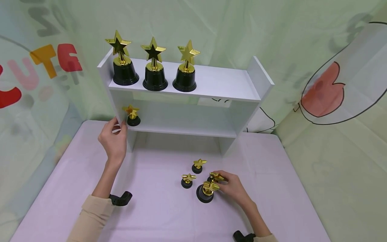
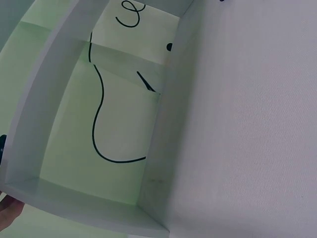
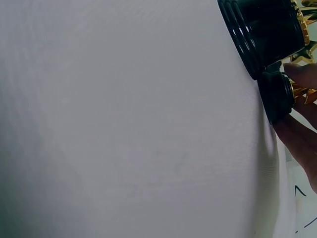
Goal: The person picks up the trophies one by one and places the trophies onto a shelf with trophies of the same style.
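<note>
My right hand (image 1: pixel 232 188) pinches a small star trophy (image 1: pixel 216 176) with a gold star and black base, standing on the table. In the right wrist view, fingers and thumb are around that small trophy (image 3: pixel 276 96), next to a larger trophy (image 3: pixel 270 32). This larger trophy (image 1: pixel 205 194) stands just in front of it in the head view. My left hand (image 1: pixel 114 141) grips the left side panel of a white shelf (image 1: pixel 187 117), near a small trophy (image 1: pixel 133 120) on the middle board. Only its fingertips (image 2: pixel 10 210) show in the left wrist view.
Two more small trophies, one at the back (image 1: pixel 197 167) and one to the left (image 1: pixel 187 181), stand on the cloth-covered table (image 1: pixel 160 215). Three large trophies, including a middle one (image 1: pixel 155 77), line the shelf's top board at left. A printed curtain (image 1: pixel 226 30) hangs behind.
</note>
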### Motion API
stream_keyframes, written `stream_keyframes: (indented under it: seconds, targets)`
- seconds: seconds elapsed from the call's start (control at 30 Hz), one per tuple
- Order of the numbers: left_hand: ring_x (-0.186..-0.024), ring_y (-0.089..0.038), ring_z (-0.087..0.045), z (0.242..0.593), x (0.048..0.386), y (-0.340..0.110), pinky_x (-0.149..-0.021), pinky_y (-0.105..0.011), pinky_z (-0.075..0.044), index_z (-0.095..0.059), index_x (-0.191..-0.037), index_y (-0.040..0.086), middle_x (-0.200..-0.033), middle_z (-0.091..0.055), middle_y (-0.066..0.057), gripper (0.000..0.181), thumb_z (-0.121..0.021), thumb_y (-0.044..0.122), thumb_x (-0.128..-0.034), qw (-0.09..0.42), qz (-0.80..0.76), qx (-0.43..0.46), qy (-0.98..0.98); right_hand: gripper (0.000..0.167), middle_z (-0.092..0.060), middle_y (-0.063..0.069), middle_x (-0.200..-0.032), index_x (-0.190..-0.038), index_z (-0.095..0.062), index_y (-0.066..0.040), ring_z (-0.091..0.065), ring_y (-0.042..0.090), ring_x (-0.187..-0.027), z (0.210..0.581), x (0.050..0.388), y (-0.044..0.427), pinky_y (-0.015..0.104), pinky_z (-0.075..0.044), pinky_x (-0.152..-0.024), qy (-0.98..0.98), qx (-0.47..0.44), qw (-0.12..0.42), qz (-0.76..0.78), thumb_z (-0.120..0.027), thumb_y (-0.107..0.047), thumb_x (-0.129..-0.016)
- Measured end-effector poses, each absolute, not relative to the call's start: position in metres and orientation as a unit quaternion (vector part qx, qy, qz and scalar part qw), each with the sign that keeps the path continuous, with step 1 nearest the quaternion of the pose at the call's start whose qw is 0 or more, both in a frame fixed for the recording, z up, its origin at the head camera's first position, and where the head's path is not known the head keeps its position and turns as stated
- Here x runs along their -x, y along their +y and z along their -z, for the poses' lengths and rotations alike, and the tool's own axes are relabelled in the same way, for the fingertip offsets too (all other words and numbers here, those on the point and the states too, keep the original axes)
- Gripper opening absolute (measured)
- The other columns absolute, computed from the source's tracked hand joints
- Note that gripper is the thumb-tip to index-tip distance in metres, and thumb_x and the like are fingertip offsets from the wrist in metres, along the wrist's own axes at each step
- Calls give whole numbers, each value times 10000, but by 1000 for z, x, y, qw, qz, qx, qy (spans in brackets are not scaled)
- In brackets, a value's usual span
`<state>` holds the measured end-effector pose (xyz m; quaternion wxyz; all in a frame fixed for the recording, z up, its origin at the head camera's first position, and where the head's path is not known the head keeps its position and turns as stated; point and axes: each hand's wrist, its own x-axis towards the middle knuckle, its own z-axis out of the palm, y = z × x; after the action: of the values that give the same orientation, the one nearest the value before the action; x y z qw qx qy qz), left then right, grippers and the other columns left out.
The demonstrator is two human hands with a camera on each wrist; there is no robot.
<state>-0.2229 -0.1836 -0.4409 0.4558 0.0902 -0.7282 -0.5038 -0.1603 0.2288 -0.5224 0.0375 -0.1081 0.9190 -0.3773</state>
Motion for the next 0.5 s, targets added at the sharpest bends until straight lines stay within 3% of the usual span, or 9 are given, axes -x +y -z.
stream_keyframes:
  seconds: [0.5]
  targets:
    - [-813, -274, -698, 442, 223, -184, -704, -59, -483, -776, -1118, -15, -975, -745, -222, 212, -686, -9, -927, 452, 501, -89, -732, 273, -778, 74, -1061, -1123, -773, -82, -725, 270, -1010, 530, 160, 228, 458, -603, -916, 921, 77, 18, 382, -803, -31, -857]
